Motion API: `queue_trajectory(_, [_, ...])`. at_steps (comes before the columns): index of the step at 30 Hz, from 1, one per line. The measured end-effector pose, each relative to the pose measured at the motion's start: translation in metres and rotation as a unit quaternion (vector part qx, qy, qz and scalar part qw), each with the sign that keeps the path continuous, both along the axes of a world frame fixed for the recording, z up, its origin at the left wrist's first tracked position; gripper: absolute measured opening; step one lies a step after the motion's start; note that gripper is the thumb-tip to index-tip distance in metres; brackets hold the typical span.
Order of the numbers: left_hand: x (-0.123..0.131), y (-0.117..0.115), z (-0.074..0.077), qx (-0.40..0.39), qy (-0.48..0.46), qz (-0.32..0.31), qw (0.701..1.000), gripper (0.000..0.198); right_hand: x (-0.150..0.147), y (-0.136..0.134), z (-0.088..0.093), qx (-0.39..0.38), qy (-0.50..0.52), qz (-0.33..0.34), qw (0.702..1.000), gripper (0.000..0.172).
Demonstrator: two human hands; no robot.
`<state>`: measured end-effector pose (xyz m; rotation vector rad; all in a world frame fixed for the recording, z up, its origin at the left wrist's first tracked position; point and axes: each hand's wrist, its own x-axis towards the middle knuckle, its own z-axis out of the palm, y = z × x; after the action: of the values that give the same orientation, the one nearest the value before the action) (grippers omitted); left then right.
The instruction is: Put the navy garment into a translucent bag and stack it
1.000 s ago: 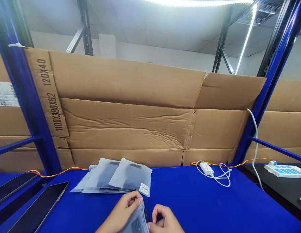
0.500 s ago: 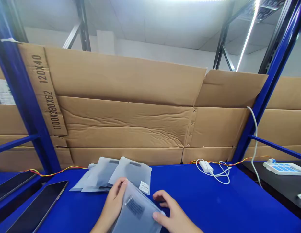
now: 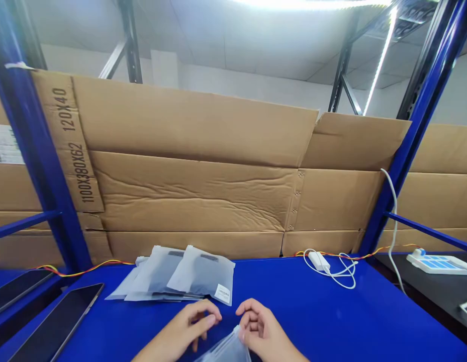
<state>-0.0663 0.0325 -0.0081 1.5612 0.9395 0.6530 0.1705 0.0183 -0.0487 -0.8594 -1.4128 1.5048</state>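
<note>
At the bottom centre, a frosted plastic zip bag (image 3: 227, 349) is only partly in view, its lower part cut off by the frame edge. My right hand (image 3: 261, 329) pinches the bag's upper right corner, by the white zip slider, between thumb and fingers. To the left of it, my left hand (image 3: 191, 324) hovers with loosely bent fingers, thumb and fingertips apart, holding nothing. Just beyond the hands lies an overlapping pile of similar frosted bags (image 3: 158, 274) with dark contents. The front bag (image 3: 205, 274) of that pile bears a white label at its lower right corner.
A black phone-like device (image 3: 58, 322) lies at the left of the blue table (image 3: 312, 311). At the back right rests a white adapter with a coiled cable (image 3: 319, 261). Cardboard (image 3: 195, 191) walls the back between blue posts. A white power strip (image 3: 439, 264) sits at far right.
My left hand has let go of the bag and moved slightly right and down. The bag has dropped lower, mostly out of frame, while my right hand now pinches its corner.
</note>
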Motion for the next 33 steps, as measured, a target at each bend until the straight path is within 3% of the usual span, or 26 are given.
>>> queue_trajectory(4, [0.023, -0.009, -0.019, 0.045, 0.056, -0.017, 0.997, 0.040, -0.010, -0.005, -0.003, -0.042, -0.009, 0.088, 0.995, 0.053])
queue_trajectory(6, [0.030, -0.013, -0.026, 0.053, 0.095, -0.006, 0.994, 0.040, -0.011, -0.008, -0.002, -0.038, -0.006, 0.098, 0.994, 0.051])
queue_trajectory(9, [0.033, -0.015, -0.026, 0.084, 0.146, -0.013, 0.986, 0.036, -0.011, -0.010, 0.002, -0.010, -0.001, 0.069, 0.998, 0.039])
queue_trajectory(13, [0.037, -0.015, -0.013, 0.126, 0.168, -0.064, 0.976, 0.032, -0.009, -0.011, 0.005, 0.022, -0.003, 0.045, 0.999, 0.030])
queue_trajectory(18, [0.036, -0.014, 0.002, 0.147, 0.211, -0.065, 0.964, 0.027, -0.002, -0.006, 0.006, 0.050, 0.012, -0.024, 0.998, 0.023])
queue_trajectory(24, [0.012, -0.009, 0.014, 0.120, 0.233, -0.110, 0.959, 0.023, 0.041, 0.020, 0.012, 0.092, -0.010, -0.138, 0.986, 0.020])
queue_trajectory(29, [0.002, -0.007, 0.013, 0.116, 0.229, -0.090, 0.962, 0.029, 0.075, 0.039, 0.005, 0.129, -0.075, -0.178, 0.973, 0.018])
queue_trajectory(33, [0.010, -0.009, 0.004, 0.129, 0.203, -0.058, 0.969, 0.023, 0.068, 0.033, -0.006, 0.166, -0.168, -0.178, 0.955, 0.007])
